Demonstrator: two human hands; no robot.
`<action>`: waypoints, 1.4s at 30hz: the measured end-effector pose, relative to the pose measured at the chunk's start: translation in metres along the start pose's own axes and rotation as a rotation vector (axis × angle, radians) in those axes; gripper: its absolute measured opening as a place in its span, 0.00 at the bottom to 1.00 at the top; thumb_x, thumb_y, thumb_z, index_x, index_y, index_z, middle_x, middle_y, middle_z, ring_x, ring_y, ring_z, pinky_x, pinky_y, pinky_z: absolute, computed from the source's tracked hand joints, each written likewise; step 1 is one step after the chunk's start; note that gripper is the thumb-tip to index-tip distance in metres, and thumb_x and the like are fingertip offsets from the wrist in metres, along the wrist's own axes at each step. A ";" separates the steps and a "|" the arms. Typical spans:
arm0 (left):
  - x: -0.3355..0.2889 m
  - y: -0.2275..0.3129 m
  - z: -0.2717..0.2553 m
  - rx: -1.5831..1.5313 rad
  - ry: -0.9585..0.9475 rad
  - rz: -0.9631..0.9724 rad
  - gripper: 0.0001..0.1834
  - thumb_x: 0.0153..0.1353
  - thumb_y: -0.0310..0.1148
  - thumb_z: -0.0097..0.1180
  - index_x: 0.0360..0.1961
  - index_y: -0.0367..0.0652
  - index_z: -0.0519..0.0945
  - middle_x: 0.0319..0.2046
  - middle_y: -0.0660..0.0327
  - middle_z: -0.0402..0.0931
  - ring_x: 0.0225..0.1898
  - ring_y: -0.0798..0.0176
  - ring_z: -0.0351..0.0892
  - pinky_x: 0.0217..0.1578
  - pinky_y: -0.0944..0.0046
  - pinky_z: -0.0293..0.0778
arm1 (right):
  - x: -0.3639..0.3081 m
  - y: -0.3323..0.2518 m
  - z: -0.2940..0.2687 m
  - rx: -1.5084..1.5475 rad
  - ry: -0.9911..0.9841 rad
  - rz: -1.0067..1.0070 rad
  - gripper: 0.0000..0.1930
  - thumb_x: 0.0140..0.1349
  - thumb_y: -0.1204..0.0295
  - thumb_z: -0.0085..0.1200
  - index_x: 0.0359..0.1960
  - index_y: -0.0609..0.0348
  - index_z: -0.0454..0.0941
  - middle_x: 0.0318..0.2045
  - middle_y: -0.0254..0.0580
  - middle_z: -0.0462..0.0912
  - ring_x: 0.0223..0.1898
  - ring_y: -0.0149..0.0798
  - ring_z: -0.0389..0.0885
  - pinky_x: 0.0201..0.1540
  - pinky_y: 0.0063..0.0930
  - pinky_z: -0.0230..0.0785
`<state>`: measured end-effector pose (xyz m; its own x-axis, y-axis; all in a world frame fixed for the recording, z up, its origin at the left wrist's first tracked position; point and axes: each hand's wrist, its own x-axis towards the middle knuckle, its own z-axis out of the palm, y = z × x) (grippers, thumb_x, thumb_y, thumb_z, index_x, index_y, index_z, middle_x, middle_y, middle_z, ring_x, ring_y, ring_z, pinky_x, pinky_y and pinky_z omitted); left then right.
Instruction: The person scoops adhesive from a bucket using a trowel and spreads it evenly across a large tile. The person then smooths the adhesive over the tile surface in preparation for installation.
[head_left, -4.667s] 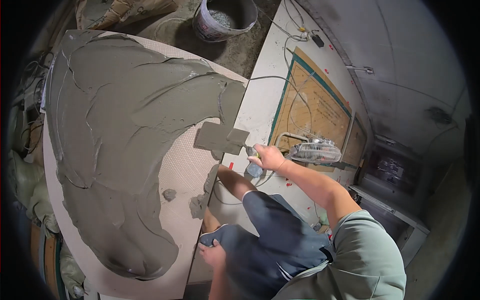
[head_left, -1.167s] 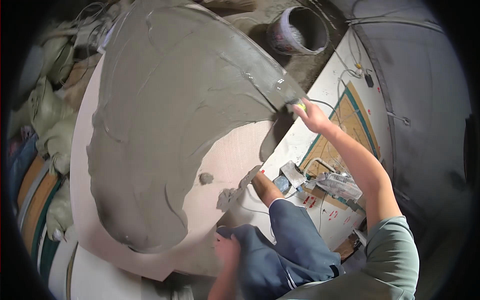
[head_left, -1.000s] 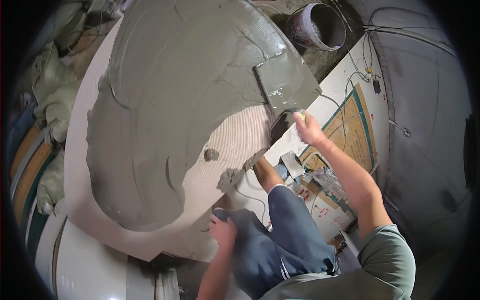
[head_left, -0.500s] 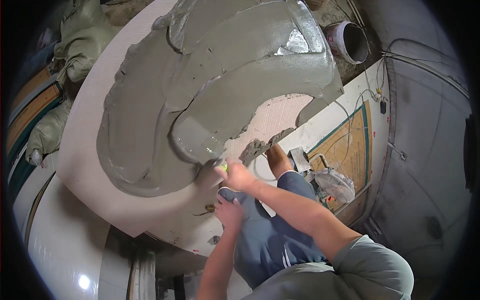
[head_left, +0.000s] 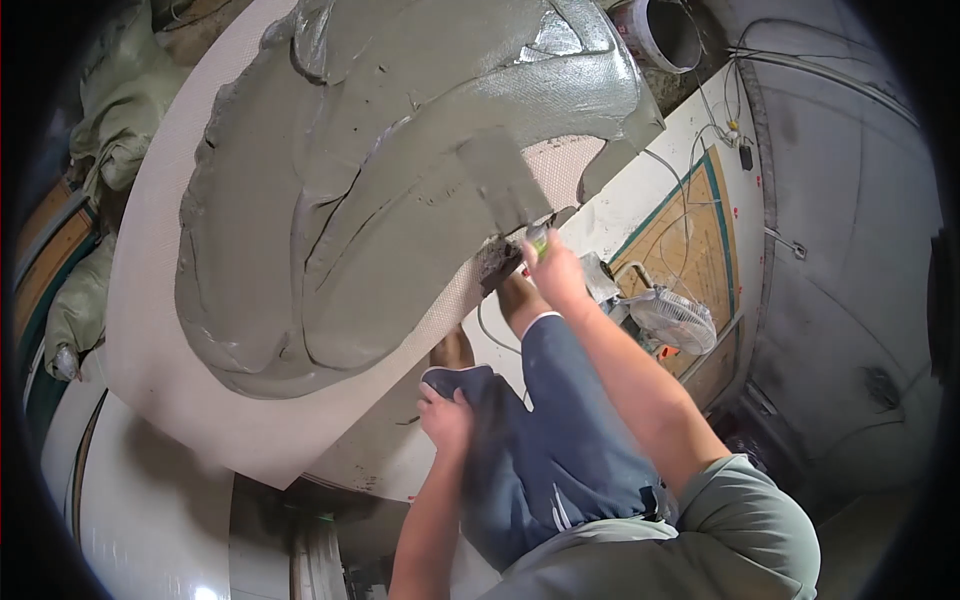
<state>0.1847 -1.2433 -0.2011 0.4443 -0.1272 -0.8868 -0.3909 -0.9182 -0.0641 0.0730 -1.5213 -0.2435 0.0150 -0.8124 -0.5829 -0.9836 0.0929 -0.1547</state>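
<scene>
The right hand (head_left: 556, 272) grasps a trowel (head_left: 497, 180) at the grey mortar's (head_left: 385, 215) right; the left hand (head_left: 445, 420), fingers released, rests near the left knee (head_left: 482, 388).

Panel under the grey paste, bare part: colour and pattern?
Bare panel: pale pink, fine grid-like texture; shows best in head view.

Grey mortar (head_left: 400, 240) on a pale slab (head_left: 225, 430)
</scene>
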 end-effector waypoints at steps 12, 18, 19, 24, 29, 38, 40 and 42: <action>-0.001 0.008 0.022 -0.005 0.003 0.006 0.44 0.60 0.45 0.62 0.69 0.32 0.58 0.51 0.38 0.73 0.48 0.36 0.79 0.50 0.44 0.75 | -0.097 -0.023 0.045 0.425 -0.293 -0.062 0.23 0.70 0.53 0.53 0.50 0.64 0.73 0.34 0.63 0.83 0.40 0.63 0.83 0.44 0.47 0.75; 0.001 0.015 0.022 0.065 -0.002 0.012 0.42 0.60 0.44 0.63 0.67 0.28 0.60 0.54 0.35 0.72 0.51 0.37 0.78 0.52 0.46 0.75 | -0.131 0.022 0.063 0.118 -0.168 -0.237 0.21 0.65 0.55 0.59 0.41 0.62 0.70 0.30 0.57 0.82 0.32 0.60 0.83 0.34 0.48 0.76; 0.001 0.025 0.014 0.085 -0.035 0.002 0.42 0.61 0.44 0.62 0.67 0.28 0.60 0.55 0.36 0.72 0.53 0.37 0.77 0.54 0.47 0.74 | -0.124 0.041 0.070 0.125 -0.122 -0.207 0.21 0.64 0.55 0.60 0.41 0.61 0.69 0.31 0.56 0.82 0.31 0.60 0.83 0.33 0.48 0.76; 0.000 0.032 0.004 0.163 -0.061 -0.027 0.42 0.63 0.46 0.60 0.70 0.33 0.58 0.56 0.38 0.72 0.54 0.38 0.76 0.55 0.46 0.73 | -0.097 0.088 0.080 0.099 0.011 -0.022 0.20 0.64 0.56 0.59 0.44 0.59 0.70 0.31 0.60 0.84 0.32 0.63 0.83 0.35 0.53 0.75; 0.006 0.033 0.002 0.202 -0.079 -0.013 0.43 0.63 0.46 0.60 0.71 0.35 0.57 0.54 0.39 0.72 0.53 0.39 0.77 0.54 0.46 0.73 | -0.094 0.114 0.081 0.149 0.042 0.138 0.19 0.65 0.56 0.59 0.43 0.59 0.70 0.30 0.62 0.83 0.33 0.67 0.82 0.35 0.56 0.74; 0.010 0.035 -0.005 0.211 -0.081 -0.021 0.43 0.64 0.47 0.60 0.72 0.36 0.55 0.55 0.39 0.71 0.56 0.38 0.75 0.57 0.44 0.71 | -0.079 0.149 0.053 0.113 0.117 0.306 0.22 0.67 0.54 0.57 0.44 0.63 0.71 0.28 0.69 0.81 0.35 0.70 0.81 0.37 0.59 0.72; 0.011 0.033 -0.003 0.203 -0.066 -0.018 0.43 0.64 0.47 0.60 0.72 0.35 0.55 0.55 0.38 0.71 0.55 0.38 0.75 0.56 0.45 0.72 | -0.076 0.163 0.044 0.101 0.152 0.303 0.21 0.67 0.55 0.57 0.44 0.63 0.71 0.28 0.68 0.81 0.34 0.70 0.80 0.36 0.59 0.72; 0.011 0.028 -0.002 0.193 -0.065 -0.001 0.43 0.64 0.47 0.60 0.72 0.35 0.55 0.55 0.38 0.71 0.55 0.39 0.75 0.56 0.46 0.72 | -0.076 0.175 0.032 0.104 0.179 0.333 0.22 0.67 0.55 0.57 0.46 0.63 0.70 0.29 0.66 0.82 0.34 0.70 0.80 0.36 0.58 0.71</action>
<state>0.1804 -1.2714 -0.2115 0.3941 -0.0962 -0.9140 -0.5407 -0.8285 -0.1459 -0.0943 -1.4255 -0.2517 -0.3427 -0.8147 -0.4678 -0.9057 0.4187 -0.0657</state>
